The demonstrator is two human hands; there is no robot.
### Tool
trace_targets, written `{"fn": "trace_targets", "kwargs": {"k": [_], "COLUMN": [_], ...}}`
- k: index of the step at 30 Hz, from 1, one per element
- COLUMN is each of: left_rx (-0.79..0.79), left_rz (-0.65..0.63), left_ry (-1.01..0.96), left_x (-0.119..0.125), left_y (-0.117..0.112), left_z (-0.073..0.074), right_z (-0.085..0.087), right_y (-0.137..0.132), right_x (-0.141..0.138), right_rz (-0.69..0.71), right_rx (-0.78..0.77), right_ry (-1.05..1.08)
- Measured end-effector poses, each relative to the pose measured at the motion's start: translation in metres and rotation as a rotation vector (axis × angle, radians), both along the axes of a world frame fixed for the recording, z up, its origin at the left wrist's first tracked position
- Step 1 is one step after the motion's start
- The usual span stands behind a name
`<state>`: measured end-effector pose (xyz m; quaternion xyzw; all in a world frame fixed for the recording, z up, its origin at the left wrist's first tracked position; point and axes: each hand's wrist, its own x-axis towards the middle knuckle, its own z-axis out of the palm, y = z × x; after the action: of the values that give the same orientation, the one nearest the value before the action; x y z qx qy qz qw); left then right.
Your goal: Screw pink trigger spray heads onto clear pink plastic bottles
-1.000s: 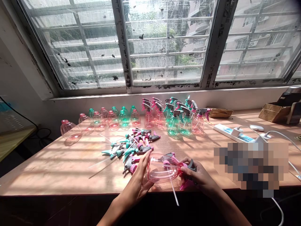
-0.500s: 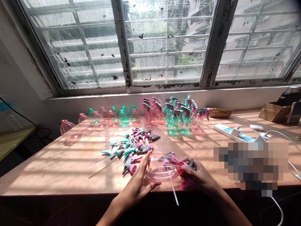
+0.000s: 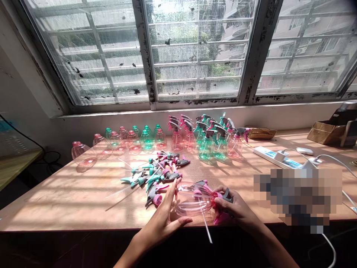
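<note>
A clear pink spray bottle (image 3: 192, 204) lies sideways between my hands, just above the table's front edge. My left hand (image 3: 163, 217) cups its base, the thumb under it. At the neck, my right hand (image 3: 235, 204) is closed around a pink-and-grey spray head (image 3: 227, 195), whose tube runs inside the bottle. Whether the head is fully screwed on, I cannot tell. Behind the bottle another spray head (image 3: 202, 183) shows partly, and a clear tube (image 3: 206, 229) sticks out past the table edge. Left of my hands lies a pile of loose pink and teal spray heads (image 3: 156, 173).
Several headless pink and green bottles (image 3: 135, 143) line the table's back left. Several bottles with heads (image 3: 206, 147) stand at back centre. A white power strip (image 3: 267, 154) with cables, a blurred-out object (image 3: 301, 197) and a cardboard box (image 3: 323, 132) are on the right.
</note>
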<state>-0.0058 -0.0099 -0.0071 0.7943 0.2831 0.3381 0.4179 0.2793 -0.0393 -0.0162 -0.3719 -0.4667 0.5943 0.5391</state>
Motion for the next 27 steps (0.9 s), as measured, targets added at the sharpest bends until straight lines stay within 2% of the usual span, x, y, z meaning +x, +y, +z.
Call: {"fn": "trace_targets", "kwargs": {"k": [9, 20, 27], "left_rx": [0.05, -0.037, 0.063], "left_rz": [0.017, 0.004, 0.037], "left_ry": [0.028, -0.017, 0.024], "left_x": [0.0009, 0.0026, 0.0003], "left_y": [0.0007, -0.0021, -0.0011], "left_z": [0.0011, 0.0014, 0.0016], "right_z": [-0.0023, -0.0065, -0.0032], "right_y": [-0.0001, 0.0028, 0.0015], "right_x": [0.0011, 0.0044, 0.0015], "right_rz": [0.032, 0.045, 0.025], "right_rx": [0.017, 0.025, -0.006], "right_ry": [0.032, -0.013, 0.015]}}
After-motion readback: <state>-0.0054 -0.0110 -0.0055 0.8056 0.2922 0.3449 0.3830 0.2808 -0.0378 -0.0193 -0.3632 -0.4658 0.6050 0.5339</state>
